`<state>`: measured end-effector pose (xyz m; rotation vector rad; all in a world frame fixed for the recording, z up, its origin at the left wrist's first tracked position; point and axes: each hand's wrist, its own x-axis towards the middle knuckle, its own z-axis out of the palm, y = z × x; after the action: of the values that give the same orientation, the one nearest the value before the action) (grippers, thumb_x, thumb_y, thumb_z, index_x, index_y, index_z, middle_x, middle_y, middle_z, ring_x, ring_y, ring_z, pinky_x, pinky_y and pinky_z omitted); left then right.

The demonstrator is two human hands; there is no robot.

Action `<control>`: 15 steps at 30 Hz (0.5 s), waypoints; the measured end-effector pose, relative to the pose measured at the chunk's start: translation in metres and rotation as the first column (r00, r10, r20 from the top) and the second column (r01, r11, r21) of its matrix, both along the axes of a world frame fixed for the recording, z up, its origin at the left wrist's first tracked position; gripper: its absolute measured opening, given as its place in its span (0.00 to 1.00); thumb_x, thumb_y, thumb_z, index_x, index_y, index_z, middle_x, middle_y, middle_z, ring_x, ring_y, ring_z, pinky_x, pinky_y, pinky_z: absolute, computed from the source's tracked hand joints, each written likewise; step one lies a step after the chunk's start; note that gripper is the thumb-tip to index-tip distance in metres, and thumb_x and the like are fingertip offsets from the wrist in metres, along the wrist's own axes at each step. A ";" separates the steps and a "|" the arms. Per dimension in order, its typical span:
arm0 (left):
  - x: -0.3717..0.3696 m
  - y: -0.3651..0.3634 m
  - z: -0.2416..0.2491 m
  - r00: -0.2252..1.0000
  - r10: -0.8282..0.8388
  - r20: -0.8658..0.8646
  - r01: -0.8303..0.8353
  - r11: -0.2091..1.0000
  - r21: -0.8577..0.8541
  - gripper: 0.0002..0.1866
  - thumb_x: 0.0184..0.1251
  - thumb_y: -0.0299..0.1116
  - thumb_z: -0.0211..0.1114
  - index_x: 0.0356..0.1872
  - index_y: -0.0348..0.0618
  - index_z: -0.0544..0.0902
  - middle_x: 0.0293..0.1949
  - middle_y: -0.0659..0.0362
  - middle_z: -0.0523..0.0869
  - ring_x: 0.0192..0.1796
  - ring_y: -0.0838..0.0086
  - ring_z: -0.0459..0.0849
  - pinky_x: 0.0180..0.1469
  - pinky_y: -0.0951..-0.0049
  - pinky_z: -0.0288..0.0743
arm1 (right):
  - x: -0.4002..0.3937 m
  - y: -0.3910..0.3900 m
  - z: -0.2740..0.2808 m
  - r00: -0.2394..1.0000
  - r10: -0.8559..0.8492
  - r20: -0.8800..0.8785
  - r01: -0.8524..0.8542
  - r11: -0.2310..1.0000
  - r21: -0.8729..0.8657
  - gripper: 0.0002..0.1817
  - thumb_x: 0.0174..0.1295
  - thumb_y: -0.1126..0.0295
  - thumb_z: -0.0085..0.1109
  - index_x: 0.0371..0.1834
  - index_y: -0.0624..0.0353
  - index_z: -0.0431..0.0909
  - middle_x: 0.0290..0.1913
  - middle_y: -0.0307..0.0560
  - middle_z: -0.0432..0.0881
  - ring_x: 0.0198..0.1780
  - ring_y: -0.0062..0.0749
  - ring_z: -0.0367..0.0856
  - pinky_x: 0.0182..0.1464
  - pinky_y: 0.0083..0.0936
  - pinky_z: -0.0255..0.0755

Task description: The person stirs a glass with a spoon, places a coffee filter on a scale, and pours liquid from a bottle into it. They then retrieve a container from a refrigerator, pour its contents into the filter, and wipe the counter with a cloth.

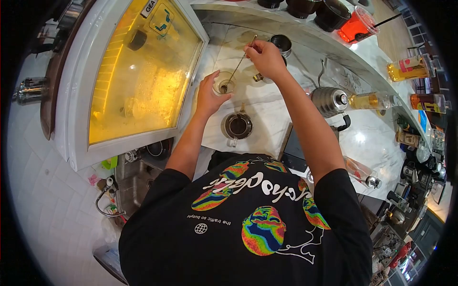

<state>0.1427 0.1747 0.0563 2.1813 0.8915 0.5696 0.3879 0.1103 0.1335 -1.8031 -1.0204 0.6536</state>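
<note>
My left hand (pixel 210 97) is curved around a clear glass (pixel 223 92) on the marble counter, thumb and fingers on its sides. High on the shaft, my right hand (pixel 265 58) pinches a long thin bar spoon (pixel 237 67), which slants down into the glass. Nearer to me stands a glass server (pixel 238 125) with dark liquid in it. Just past my right hand is a dark cup (pixel 281 45), partly hidden by that hand.
A glass-door fridge (pixel 143 76) glowing yellow stands at the left. On the right are a steel gooseneck kettle (pixel 329 101) and a bottle (pixel 365 101) lying beside it. A red drink (pixel 358 26) and several dark bowls line the raised ledge. A sink (pixel 138 183) sits lower left.
</note>
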 end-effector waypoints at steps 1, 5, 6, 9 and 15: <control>0.000 0.000 -0.003 1.000 -0.012 -0.010 0.012 0.999 0.043 0.51 0.46 0.37 0.88 0.75 0.46 0.73 0.67 0.49 0.81 0.68 0.54 0.79 0.71 0.56 0.74 | 0.003 0.003 -0.004 0.999 0.018 -0.040 -0.018 1.000 -0.003 0.19 0.69 0.55 0.66 0.43 0.62 0.88 0.32 0.50 0.88 0.36 0.37 0.87 0.45 0.34 0.78; -0.001 -0.001 -0.008 0.999 -0.030 -0.042 0.036 0.990 0.137 0.52 0.46 0.38 0.89 0.76 0.46 0.72 0.67 0.49 0.80 0.68 0.54 0.78 0.70 0.56 0.74 | 0.012 0.006 -0.012 0.982 0.060 -0.177 -0.065 0.998 -0.021 0.20 0.69 0.54 0.66 0.46 0.63 0.88 0.37 0.47 0.90 0.39 0.34 0.87 0.47 0.33 0.79; -0.001 -0.002 -0.007 1.000 -0.020 -0.023 0.022 0.995 0.093 0.51 0.46 0.37 0.88 0.76 0.47 0.72 0.68 0.49 0.80 0.69 0.53 0.77 0.71 0.55 0.73 | 0.014 0.005 -0.010 0.977 0.063 -0.203 -0.070 0.997 -0.027 0.21 0.69 0.54 0.66 0.47 0.63 0.88 0.38 0.47 0.91 0.39 0.34 0.87 0.48 0.32 0.79; -0.001 -0.008 -0.005 1.000 0.001 0.014 -0.002 1.000 0.011 0.51 0.45 0.34 0.88 0.76 0.49 0.72 0.68 0.50 0.78 0.69 0.52 0.76 0.73 0.54 0.70 | 0.020 -0.004 0.000 0.988 0.094 -0.124 -0.098 0.995 -0.029 0.22 0.69 0.53 0.66 0.50 0.62 0.88 0.39 0.48 0.91 0.39 0.35 0.87 0.49 0.32 0.79; -0.022 -0.022 0.008 0.985 0.141 0.097 -0.138 0.990 -0.037 0.49 0.54 0.36 0.85 0.78 0.46 0.70 0.69 0.48 0.78 0.66 0.60 0.79 0.66 0.56 0.76 | 0.027 -0.072 0.025 0.990 -0.137 0.006 0.136 0.982 0.130 0.22 0.65 0.56 0.71 0.54 0.61 0.86 0.42 0.51 0.90 0.43 0.38 0.88 0.49 0.34 0.80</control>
<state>0.1209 0.1523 0.0645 2.0552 0.9978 0.7216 0.4153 0.0386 0.1583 -1.7489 -0.9183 0.4802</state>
